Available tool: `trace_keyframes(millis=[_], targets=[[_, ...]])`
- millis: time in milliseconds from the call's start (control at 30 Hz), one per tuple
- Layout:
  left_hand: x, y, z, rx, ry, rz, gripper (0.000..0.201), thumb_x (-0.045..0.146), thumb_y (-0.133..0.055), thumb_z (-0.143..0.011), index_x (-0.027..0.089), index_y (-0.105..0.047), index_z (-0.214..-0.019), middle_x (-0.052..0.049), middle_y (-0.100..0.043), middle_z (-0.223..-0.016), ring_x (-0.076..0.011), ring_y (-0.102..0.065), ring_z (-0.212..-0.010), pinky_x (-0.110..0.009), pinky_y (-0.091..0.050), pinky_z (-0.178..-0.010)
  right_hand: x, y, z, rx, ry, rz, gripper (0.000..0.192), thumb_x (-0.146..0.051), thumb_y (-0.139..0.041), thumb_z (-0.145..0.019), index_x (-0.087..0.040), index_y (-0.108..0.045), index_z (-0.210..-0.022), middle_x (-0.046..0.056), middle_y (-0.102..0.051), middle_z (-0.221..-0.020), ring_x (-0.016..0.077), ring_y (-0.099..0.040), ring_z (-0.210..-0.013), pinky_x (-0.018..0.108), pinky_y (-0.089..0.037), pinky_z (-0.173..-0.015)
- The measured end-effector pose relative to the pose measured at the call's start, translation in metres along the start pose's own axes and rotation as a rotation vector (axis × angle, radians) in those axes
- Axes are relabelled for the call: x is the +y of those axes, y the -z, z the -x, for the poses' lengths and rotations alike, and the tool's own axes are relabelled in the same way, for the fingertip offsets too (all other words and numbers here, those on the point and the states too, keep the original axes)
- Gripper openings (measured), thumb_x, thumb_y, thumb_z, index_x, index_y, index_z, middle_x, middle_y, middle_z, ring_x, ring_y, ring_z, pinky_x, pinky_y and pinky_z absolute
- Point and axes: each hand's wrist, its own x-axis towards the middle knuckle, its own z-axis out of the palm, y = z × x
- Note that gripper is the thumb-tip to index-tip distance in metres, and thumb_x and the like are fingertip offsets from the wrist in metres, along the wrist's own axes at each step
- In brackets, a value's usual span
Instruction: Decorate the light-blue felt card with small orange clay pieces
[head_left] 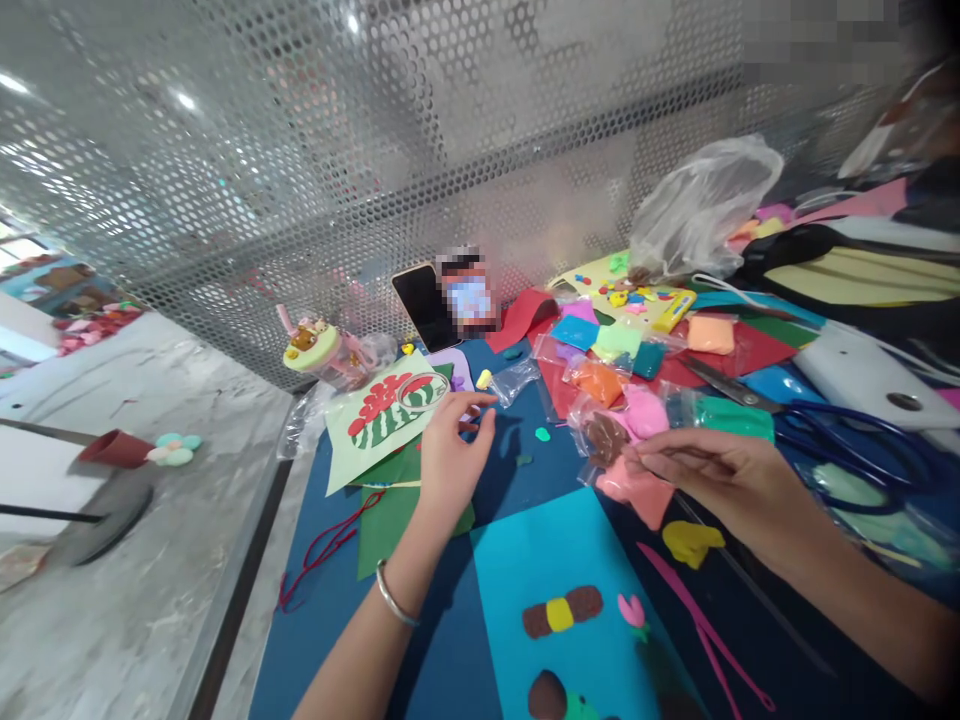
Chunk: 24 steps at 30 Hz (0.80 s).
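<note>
My left hand (450, 440) hovers over the dark blue mat, thumb and fingertips pinched close together; I cannot tell whether a small bit is between them. Just beyond it lie a light green card with a red and green clay picture (382, 415) and a ring of clear tape (422, 390). My right hand (712, 475) reaches left, its fingers pinching the plastic of a clay bag (626, 480) holding salmon-pink clay. A bag of brown clay (604, 437) and one of pink clay (646, 410) lie right behind it. A cyan sheet (540, 560) with brown, yellow and pink clay shapes lies nearest me.
Bags of coloured clay (600, 382), blue-handled scissors (847, 430), a pink modelling tool (697, 625) and a yellow clay piece (691, 542) crowd the right side. A phone (427, 305), a lidded cup (319, 352) and a plastic bag (701, 215) stand by the perforated metal wall. Another person's dark sleeve (855, 265) is at far right.
</note>
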Motion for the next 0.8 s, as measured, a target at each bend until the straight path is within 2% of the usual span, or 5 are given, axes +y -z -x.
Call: trace_keyframes(millis=[100,267,467,600,800], targets=[[-0.001,-0.007,0.004,-0.113,-0.027,-0.035,0.014,0.015,-0.054,-0.084,0.019,-0.066,-0.090,-0.003,-0.064,-0.089,-0.0131,-0.060,-0.076,-0.024,-0.050,-0.066,0.000,0.004,-0.005,0.064,0.006,-0.034,0.023,-0.047,-0.076,-0.070,-0.026,-0.071,-0.079,0.004,-0.075,-0.083,0.0254,-0.072,-0.086,0.036,-0.059,-0.082],[0.019,-0.028,0.027,-0.356,-0.144,-0.065,0.014,0.014,-0.058,-0.083,0.021,-0.067,-0.091,-0.002,-0.066,-0.093,-0.0173,-0.060,-0.090,-0.032,-0.048,-0.082,0.000,0.018,-0.020,0.092,0.117,0.060,0.017,-0.042,-0.071,-0.075,-0.026,-0.064,-0.077,0.001,-0.068,-0.083,0.0223,-0.067,-0.083,0.038,-0.056,-0.081],[0.046,-0.060,0.060,-0.597,-0.344,-0.145,0.029,0.028,-0.068,-0.081,0.020,-0.064,-0.109,-0.004,-0.066,-0.103,-0.0216,-0.060,-0.091,-0.035,-0.050,-0.075,-0.008,0.034,-0.024,0.061,0.164,0.243,0.015,-0.038,-0.068,-0.076,-0.025,-0.061,-0.076,0.000,-0.060,-0.076,0.0186,-0.057,-0.072,0.030,-0.047,-0.067],[0.054,-0.080,0.067,-0.650,-0.457,-0.171,0.032,0.037,-0.069,-0.080,0.020,-0.066,-0.107,-0.003,-0.066,-0.098,-0.0199,-0.060,-0.086,-0.034,-0.051,-0.074,-0.015,0.033,-0.018,-0.006,0.247,0.373,0.012,-0.030,-0.050,-0.087,-0.025,-0.054,-0.077,-0.002,-0.054,-0.073,0.0168,-0.053,-0.068,0.029,-0.042,-0.063],[0.058,-0.091,0.066,-0.600,-0.515,-0.143,0.021,0.024,-0.057,-0.088,0.022,-0.065,-0.108,-0.002,-0.066,-0.106,-0.0164,-0.060,-0.089,-0.030,-0.050,-0.080,-0.020,0.033,-0.012,-0.291,0.389,0.574,0.022,-0.026,-0.036,-0.095,-0.025,-0.054,-0.082,-0.001,-0.050,-0.082,0.0165,-0.049,-0.074,0.032,-0.037,-0.069]])
